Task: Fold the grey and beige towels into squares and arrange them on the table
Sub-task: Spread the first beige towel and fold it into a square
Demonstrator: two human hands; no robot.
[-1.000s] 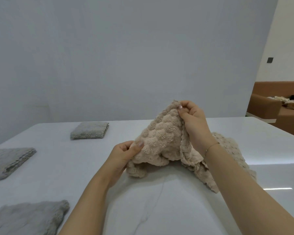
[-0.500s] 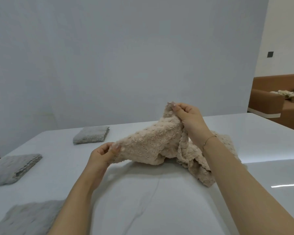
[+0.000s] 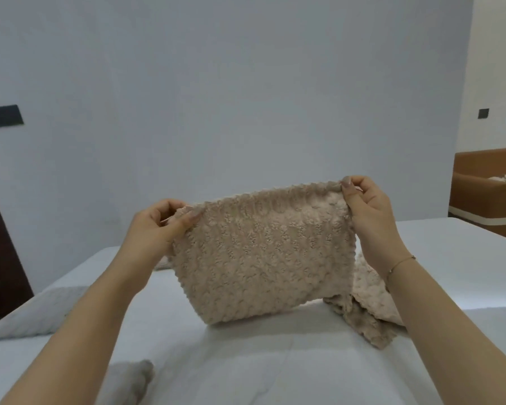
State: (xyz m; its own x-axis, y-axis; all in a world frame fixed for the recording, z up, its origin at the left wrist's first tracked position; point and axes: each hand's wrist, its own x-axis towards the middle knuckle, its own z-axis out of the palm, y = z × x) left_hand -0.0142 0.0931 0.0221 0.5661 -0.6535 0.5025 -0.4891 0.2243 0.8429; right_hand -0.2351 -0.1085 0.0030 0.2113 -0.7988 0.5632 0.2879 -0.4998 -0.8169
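A bumpy beige towel (image 3: 260,258) hangs spread out above the white table (image 3: 246,361). My left hand (image 3: 158,226) pinches its upper left corner and my right hand (image 3: 365,203) pinches its upper right corner. Its lower edge just reaches the tabletop. More beige towel (image 3: 365,311) lies crumpled on the table behind my right forearm. A folded grey towel (image 3: 41,311) rests at the left. Part of another grey towel (image 3: 132,381) shows at the near left, under my left forearm.
A plain wall stands right behind the table. A dark door edge (image 3: 0,258) is at the far left. A brown sofa (image 3: 485,191) with items on it sits beyond the table's right end.
Both hands have moved apart and up, stretching the bunched beige towel into a flat hanging sheet. The view has tilted up and turned left.
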